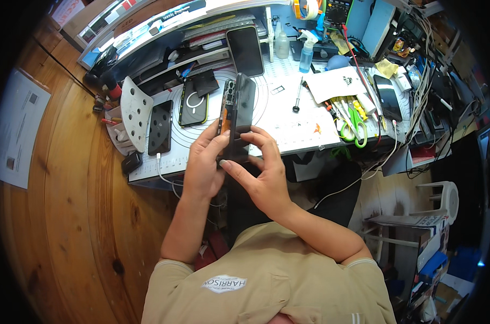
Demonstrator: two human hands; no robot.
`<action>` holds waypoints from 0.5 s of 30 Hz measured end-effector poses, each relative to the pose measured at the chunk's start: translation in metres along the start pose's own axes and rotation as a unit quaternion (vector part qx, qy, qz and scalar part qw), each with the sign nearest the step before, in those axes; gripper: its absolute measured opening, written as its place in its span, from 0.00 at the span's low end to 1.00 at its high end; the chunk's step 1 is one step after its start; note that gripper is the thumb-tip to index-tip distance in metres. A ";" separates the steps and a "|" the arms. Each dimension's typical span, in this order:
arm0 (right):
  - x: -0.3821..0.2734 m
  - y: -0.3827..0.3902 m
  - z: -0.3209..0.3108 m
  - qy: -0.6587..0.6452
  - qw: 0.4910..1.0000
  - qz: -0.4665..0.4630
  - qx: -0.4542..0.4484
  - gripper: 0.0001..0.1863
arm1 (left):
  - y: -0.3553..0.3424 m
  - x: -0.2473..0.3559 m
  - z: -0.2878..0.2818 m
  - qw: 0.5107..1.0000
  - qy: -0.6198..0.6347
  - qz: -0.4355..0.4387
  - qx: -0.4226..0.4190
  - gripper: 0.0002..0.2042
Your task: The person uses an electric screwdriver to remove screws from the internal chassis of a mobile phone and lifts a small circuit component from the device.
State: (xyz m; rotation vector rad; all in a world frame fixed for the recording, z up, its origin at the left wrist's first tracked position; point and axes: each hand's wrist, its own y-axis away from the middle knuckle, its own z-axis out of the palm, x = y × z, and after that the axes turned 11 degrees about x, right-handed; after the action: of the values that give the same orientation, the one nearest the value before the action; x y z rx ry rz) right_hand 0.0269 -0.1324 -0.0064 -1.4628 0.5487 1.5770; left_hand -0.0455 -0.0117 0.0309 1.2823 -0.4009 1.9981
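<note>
Both hands are raised at the near edge of the workbench around an opened smartphone. My left hand [203, 162] is closed on the phone's body [226, 110], whose camera parts and an orange strip of its inside show along the left side. A glossy dark panel [245, 97] stands upright against the body's right side, angled slightly away from it at the top. My right hand [267, 181] grips this panel, thumb at its lower end and fingers along its right edge. Whether panel and body are still joined at the bottom is hidden by the fingers.
A phone with a white cable [160, 129], another phone with a ring mark [193, 107] and a larger dark tablet [245, 51] are on the bench. To the right are a screwdriver [297, 97], green scissors [354, 127], a spray bottle [306, 54] and tangled cables [420, 97].
</note>
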 end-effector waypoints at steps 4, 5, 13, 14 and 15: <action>-0.015 -0.001 -0.015 0.157 0.984 -0.079 0.011 0.30 | 0.006 -0.018 0.011 0.992 0.127 -0.003 -0.007 0.20; -0.017 -0.001 -0.020 0.220 0.968 -0.123 0.008 0.30 | 0.008 -0.019 0.015 0.978 0.207 -0.014 -0.038 0.21; -0.026 0.010 -0.033 0.290 0.943 -0.164 -0.004 0.32 | 0.017 -0.038 0.030 0.974 0.219 -0.047 -0.018 0.23; -0.028 0.010 -0.035 0.289 0.944 -0.159 -0.008 0.33 | 0.017 -0.039 0.031 0.976 0.213 -0.038 -0.030 0.24; -0.029 0.010 -0.038 0.290 0.943 -0.160 -0.009 0.33 | 0.017 -0.039 0.032 0.977 0.207 -0.028 -0.043 0.24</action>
State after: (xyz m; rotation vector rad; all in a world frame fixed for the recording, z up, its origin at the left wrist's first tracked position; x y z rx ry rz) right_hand 0.0366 -0.1768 0.0112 -1.9295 0.5877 0.8892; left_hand -0.0269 -0.0583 0.0131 0.7866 -0.2421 2.1077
